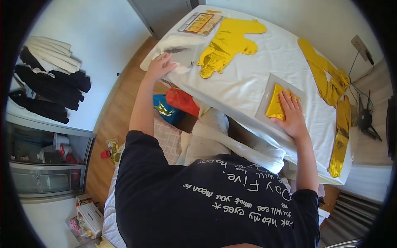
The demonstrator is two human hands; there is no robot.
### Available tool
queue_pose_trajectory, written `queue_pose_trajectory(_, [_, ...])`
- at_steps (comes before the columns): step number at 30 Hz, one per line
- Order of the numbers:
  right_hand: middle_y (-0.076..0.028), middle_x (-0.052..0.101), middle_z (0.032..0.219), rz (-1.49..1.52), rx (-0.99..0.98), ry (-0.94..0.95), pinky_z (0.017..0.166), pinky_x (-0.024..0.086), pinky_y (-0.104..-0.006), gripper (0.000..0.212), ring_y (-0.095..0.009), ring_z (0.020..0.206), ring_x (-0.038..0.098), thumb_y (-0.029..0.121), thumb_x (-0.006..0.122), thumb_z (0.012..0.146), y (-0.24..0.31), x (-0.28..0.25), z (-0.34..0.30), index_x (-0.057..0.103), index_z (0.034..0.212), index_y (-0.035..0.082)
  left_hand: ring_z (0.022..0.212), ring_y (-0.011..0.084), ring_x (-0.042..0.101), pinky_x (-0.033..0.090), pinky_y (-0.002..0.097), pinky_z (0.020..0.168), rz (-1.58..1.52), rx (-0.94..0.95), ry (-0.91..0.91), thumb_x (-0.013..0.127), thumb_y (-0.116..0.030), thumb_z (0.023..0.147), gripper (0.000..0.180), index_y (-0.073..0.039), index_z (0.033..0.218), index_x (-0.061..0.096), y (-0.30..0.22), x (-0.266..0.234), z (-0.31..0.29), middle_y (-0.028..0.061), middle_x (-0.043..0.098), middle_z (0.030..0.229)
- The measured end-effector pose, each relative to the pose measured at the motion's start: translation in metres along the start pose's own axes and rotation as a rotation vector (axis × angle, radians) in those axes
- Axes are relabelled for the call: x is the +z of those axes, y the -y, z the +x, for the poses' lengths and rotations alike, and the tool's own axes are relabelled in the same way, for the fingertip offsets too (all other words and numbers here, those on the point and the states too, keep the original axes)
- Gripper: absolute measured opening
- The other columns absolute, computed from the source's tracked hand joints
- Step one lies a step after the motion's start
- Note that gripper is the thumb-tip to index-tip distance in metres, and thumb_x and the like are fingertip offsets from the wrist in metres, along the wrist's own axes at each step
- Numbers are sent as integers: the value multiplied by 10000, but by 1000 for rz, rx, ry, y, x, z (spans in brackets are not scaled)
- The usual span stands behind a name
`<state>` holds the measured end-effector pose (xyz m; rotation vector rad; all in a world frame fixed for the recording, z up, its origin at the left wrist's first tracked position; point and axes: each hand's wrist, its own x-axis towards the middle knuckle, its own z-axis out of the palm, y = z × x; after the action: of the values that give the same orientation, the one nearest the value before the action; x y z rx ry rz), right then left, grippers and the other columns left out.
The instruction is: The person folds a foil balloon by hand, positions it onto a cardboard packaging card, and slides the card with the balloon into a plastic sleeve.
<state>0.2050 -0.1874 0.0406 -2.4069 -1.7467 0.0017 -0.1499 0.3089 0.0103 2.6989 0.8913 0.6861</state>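
Note:
My right hand [292, 113] lies with its fingers stretched out on a folded gold foil balloon [273, 108]. Beneath that balloon is a flat, greyish see-through plastic bag [271, 84] on the white-covered table [248, 89]. At the table's left edge, my left hand [160, 67] rests against clear plastic bags [182, 58], its thumb and fingers apart. Farther in, a flat, uninflated gold foil balloon [225, 45] is spread out. Behind the clear bags sits a flat package [200, 23] with a printed orange and yellow card.
More flat gold foil balloons [322, 72] [342, 138] lie along the table's right side, near a black router [364, 118] and cables. Below the table's near edge are a red bag [182, 101] and a blue bag [167, 109]. Clothes [51, 82] hang on the left wall.

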Motion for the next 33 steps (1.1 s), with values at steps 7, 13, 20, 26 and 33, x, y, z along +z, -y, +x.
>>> queue_pose_trajectory(7, [-102, 302, 1669, 2, 45, 4, 1271, 150, -504, 1019, -359, 1554, 210, 669, 666, 813, 2, 3, 1, 348, 1591, 95, 1204, 335, 646, 509, 393, 1012, 122, 36, -51, 676, -437, 943, 446, -182, 1308, 708, -7, 8, 9, 181, 622, 1400])
queue_pose_trajectory(13, [-131, 298, 1666, 0, 19, 3, 1266, 161, -515, 1062, -378, 1550, 211, 692, 662, 795, 1, 2, 2, 326, 1597, 82, 1264, 309, 602, 492, 410, 1037, 98, -57, -18, 560, -539, 979, 456, -256, 1303, 709, 7, 4, 13, 63, 660, 1367])
queue_pose_trajectory(20, [-132, 306, 1663, 8, 73, 27, 1267, 146, -513, 1062, -375, 1552, 207, 702, 659, 793, -2, 3, -4, 335, 1594, 84, 1311, 286, 580, 105, 617, 1223, -48, -273, -104, 472, -534, 1037, 508, -149, 1228, 742, -102, -5, 27, 108, 658, 1367])
queue_pose_trajectory(26, [-84, 320, 1664, 1, 42, 2, 1221, 75, -665, 1086, -342, 1560, 206, 733, 680, 753, 2, -1, 0, 373, 1581, 101, 1338, 370, 544, 300, 630, 1156, 88, -28, 63, 510, -619, 978, 651, -96, 1336, 664, -251, 56, -16, 203, 606, 1406])
queue_pose_trajectory(33, [-81, 286, 1678, 5, 71, 28, 1228, 80, -655, 1154, -349, 1565, 184, 782, 697, 705, 2, -1, -2, 368, 1585, 110, 1325, 377, 546, 427, 519, 1067, 363, -142, 444, 590, -661, 917, 768, -101, 1442, 564, -326, 22, -25, 232, 573, 1422])
